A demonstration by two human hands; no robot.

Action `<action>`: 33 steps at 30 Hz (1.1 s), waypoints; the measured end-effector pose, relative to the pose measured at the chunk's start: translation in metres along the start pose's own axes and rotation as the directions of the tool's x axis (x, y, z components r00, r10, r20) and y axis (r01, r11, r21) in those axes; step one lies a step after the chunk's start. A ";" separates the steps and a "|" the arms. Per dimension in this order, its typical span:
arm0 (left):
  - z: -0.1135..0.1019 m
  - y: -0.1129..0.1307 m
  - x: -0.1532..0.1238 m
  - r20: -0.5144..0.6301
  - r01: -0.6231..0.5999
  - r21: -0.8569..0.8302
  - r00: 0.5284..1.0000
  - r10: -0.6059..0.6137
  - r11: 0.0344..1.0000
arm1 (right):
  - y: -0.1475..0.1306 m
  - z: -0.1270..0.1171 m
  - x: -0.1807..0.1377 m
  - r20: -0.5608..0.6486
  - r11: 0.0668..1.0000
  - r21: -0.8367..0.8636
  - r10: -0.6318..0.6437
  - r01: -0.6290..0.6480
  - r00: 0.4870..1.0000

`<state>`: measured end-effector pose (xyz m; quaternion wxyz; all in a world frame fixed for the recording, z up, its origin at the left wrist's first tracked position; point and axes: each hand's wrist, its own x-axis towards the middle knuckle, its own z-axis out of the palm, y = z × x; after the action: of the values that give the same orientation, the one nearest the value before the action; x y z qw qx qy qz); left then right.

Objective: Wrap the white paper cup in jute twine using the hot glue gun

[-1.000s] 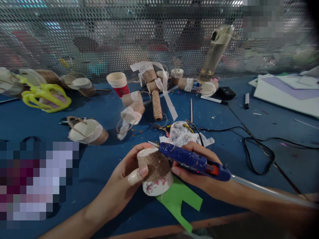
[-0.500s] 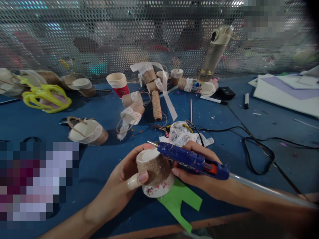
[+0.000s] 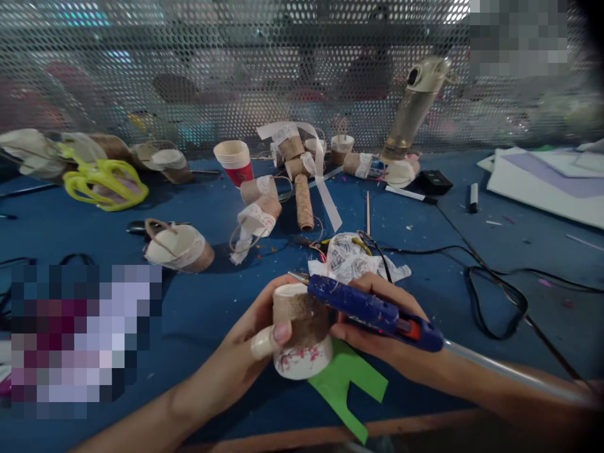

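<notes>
Blue tabletop (image 3: 198,321); left hand (image 3: 255,336) gripping tapered, twine-wrapped paper cup (image 3: 306,319), right hand (image 3: 377,346) clasping plastic glue gun (image 3: 356,305).

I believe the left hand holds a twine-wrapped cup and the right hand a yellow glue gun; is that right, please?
Not quite: the head view shows the glue gun in the right hand is blue, not yellow; the left hand does hold a twine-wrapped cup.

It's a craft wkshop: glue gun (image 3: 353,303), twine spool (image 3: 304,204), lace (image 3: 346,257) (scrap-strewn tbl (image 3: 189,314)).
</notes>
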<state>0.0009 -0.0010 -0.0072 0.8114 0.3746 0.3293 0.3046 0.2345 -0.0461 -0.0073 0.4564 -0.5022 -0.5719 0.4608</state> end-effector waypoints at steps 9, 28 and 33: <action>0.002 0.013 -0.001 -0.081 0.029 -0.118 0.996 -0.039 0.993 | -0.001 -0.002 0.003 0.005 0.996 0.054 -0.075 0.075 0.997; -0.005 0.014 0.006 0.370 0.107 -0.288 0.929 0.008 0.952 | 0.003 -0.009 0.027 -0.147 0.953 -0.234 -0.231 0.193 0.962; -0.006 0.011 0.007 0.364 0.119 -0.270 0.931 -0.013 0.955 | -0.020 -0.005 0.042 -0.108 0.935 -0.219 -0.307 0.279 0.945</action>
<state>-0.0019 0.0122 -0.0033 0.9134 0.2904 0.1409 0.2482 0.2332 -0.0053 0.0157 0.5063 -0.4858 -0.6504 0.2908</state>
